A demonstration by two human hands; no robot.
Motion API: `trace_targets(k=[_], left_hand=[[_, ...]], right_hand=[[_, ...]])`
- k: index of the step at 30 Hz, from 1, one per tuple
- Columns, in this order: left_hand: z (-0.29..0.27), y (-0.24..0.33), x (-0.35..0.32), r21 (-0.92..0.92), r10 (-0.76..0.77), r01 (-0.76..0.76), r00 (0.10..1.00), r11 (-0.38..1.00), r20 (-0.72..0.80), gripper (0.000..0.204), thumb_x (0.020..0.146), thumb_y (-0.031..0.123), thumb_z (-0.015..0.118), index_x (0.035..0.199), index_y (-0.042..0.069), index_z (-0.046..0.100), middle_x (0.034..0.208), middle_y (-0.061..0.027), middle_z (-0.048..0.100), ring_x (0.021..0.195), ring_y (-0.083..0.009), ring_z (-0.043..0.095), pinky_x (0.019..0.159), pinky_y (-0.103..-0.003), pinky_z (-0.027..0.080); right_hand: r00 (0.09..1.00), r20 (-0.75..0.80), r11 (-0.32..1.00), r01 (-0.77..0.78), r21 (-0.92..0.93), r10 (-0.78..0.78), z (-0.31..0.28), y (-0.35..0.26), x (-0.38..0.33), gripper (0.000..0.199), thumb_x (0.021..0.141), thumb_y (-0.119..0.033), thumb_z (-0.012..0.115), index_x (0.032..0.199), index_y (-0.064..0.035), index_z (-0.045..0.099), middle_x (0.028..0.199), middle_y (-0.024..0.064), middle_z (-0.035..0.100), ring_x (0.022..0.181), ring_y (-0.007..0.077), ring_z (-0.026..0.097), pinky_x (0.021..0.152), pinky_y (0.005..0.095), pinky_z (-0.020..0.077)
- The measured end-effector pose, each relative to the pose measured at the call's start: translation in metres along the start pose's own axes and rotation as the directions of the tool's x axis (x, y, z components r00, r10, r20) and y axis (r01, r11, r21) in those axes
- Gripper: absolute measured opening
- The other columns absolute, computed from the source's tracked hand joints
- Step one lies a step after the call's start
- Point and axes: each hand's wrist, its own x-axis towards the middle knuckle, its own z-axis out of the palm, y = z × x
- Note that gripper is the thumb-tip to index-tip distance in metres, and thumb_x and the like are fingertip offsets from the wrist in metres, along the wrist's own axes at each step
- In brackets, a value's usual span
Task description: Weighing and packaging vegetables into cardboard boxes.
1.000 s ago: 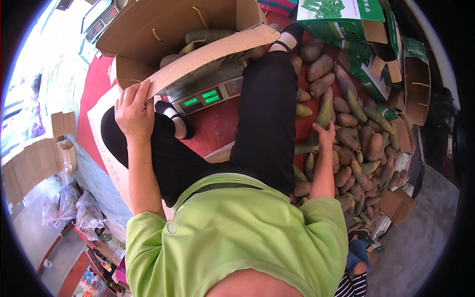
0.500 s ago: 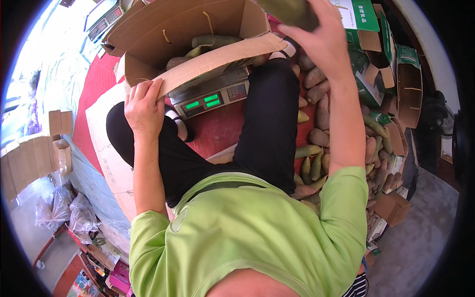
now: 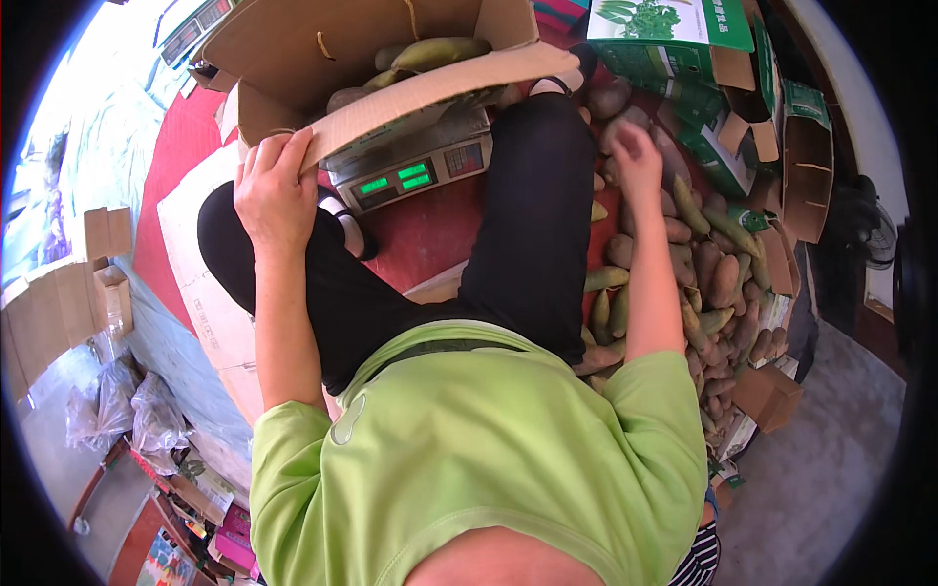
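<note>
Head view, from my remote seat: left hand (image 3: 277, 195) is clenched on the near flap of the open brown cardboard box (image 3: 322, 59), fingers curled over the flap edge at its left end. The box sits on top of a grey digital weighing scale with a green lit display (image 3: 410, 171), which stands on the red floor mat (image 3: 176, 156) between the person's black-trousered legs (image 3: 532, 205). A few long green-brown fruits (image 3: 430, 54) lie inside the box, up against the near wall. Right hand (image 3: 635, 156) is out over the pile of brown and green oblong fruits on the floor (image 3: 713, 273) to the right of the right leg; it's motion-blurred, fingers look loosely spread with nothing in them, though I can't tell that for certain. The right hand is well apart from the box. Green printed cartons (image 3: 674, 29) stand beyond the pile, more open brown cartons (image 3: 806, 166) along its right side. Flattened cardboard sheet (image 3: 205, 293) lies under the left leg.
</note>
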Motion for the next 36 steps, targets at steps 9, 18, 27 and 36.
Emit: trace_targets(k=[9,18,27,36], left_hand=[[0.004,0.004,0.001,0.014,-0.004,0.004,1.0,1.0,-0.013,0.029,0.071,0.005,0.066,0.098,0.014,0.068,0.094,-0.0008,0.064,0.09,-0.0216,0.061,0.079,-0.035,0.048],[0.005,0.007,-0.002,0.028,-0.033,0.033,0.999,0.999,-0.001,0.03,0.073,0.005,0.065,0.102,0.014,0.068,0.096,-0.0018,0.065,0.089,-0.0233,0.063,0.079,-0.034,0.049],[-0.002,0.005,-0.001,0.089,-0.046,0.045,0.999,0.995,0.006,0.031,0.072,0.003,0.065,0.101,0.014,0.068,0.096,-0.0016,0.065,0.09,-0.0235,0.062,0.08,-0.034,0.049],[0.006,0.008,0.006,0.004,0.027,-0.027,0.999,1.0,-0.047,0.034,0.065,0.001,0.063,0.097,0.012,0.067,0.091,-0.0023,0.062,0.087,-0.0212,0.06,0.074,-0.035,0.046]], right_hand=[[0.83,0.063,0.812,-0.522,-0.26,0.554,-0.021,0.177,-0.201,0.033,0.076,-0.015,0.069,0.107,-0.0033,0.063,0.092,0.0142,0.068,0.087,0.0234,0.065,0.079,0.0337,0.0497],[0.575,0.079,0.575,-0.781,-0.244,0.815,-0.012,0.233,-0.31,0.036,0.074,-0.014,0.071,0.106,0.0,0.063,0.094,0.0132,0.068,0.086,0.0218,0.065,0.079,0.0324,0.0501],[0.621,0.28,0.627,-0.775,0.076,0.732,0.032,0.178,-0.269,0.029,0.078,-0.007,0.066,0.106,0.0016,0.062,0.09,0.0077,0.066,0.08,0.0161,0.062,0.074,0.0282,0.0492],[0.882,0.108,0.868,-0.47,0.158,0.458,0.01,0.115,-0.12,0.031,0.082,-0.007,0.065,0.112,-0.0013,0.06,0.089,0.0019,0.063,0.077,0.0098,0.056,0.07,0.0242,0.0471]])
